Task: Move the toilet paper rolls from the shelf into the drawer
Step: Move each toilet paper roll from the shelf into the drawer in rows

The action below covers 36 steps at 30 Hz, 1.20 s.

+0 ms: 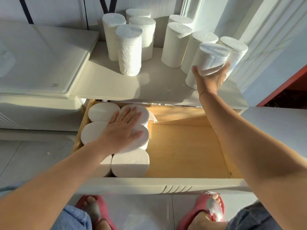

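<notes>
Head view: you're wrapping your right hand (210, 75) fingers around a roll (211, 58) on the shelf (116, 87), while your left hand (123, 128), fingers spread flat, is steadying rolls (130, 165) packed in the drawer (186, 151).

Warm, strong sunlight falls across the scene; the drawer's wooden bottom (186, 150) glows yellow where it hits. My right arm (249, 146) throws a broad dark shadow over the drawer's back part, and the standing rolls (129, 50) cast long soft shadows on the shelf (106, 83). The roll tops (114, 19) are nearly blown out to white. My right hand (210, 77) and the roll it touches (211, 58) are smeared by motion blur. Straight edges bow toward the frame's borders, and my forearms look stretched near the bottom.
</notes>
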### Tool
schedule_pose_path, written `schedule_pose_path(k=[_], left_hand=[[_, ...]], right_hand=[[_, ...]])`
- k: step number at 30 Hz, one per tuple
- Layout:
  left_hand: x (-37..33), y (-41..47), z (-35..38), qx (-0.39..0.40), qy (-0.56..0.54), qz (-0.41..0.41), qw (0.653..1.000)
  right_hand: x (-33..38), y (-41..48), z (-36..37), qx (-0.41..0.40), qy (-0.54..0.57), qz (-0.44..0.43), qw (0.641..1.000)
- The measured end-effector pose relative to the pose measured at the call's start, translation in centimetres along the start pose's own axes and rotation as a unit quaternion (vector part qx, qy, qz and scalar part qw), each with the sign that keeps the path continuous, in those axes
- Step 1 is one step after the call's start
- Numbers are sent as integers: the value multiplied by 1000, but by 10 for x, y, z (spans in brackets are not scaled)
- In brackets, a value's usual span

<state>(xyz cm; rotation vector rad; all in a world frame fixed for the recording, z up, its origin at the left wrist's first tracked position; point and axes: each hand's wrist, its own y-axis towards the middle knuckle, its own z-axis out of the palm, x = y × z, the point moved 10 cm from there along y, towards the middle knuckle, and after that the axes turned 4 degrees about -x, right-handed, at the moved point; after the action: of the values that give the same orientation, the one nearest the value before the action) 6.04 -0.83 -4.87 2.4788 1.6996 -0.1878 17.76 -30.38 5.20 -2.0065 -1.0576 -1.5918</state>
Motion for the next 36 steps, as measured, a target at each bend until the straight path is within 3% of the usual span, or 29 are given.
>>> schedule_pose_path(k=[5,10,14,19,24,27,32,36], left_hand=[[-2,-1,-2,3,-10,2,1000],[-2,-1,-3,-4,-7,6,1000],[-2,-2,-3,11,-14,6,1000],[-5,-1,-6,23,2,9,1000],[-3,0,-1,34,14,-3,999],[-1,1,1,31,7,-1,1000],[-3,-1,-2,23,-28,9,999],[-3,-2,-3,22,-25,1,999]], right_hand=[[12,6,3,-53,8,9,999],[17,8,1,-48,35,-17,998],[24,-16,6,113,81,-73,988],[33,-83,5,378,104,-81,916],[14,-145,-8,507,81,-74,855],[-27,-162,3,519,57,-37,852],[-98,-144,14,426,-101,-34,898],[-120,-137,14,419,-139,-15,897]])
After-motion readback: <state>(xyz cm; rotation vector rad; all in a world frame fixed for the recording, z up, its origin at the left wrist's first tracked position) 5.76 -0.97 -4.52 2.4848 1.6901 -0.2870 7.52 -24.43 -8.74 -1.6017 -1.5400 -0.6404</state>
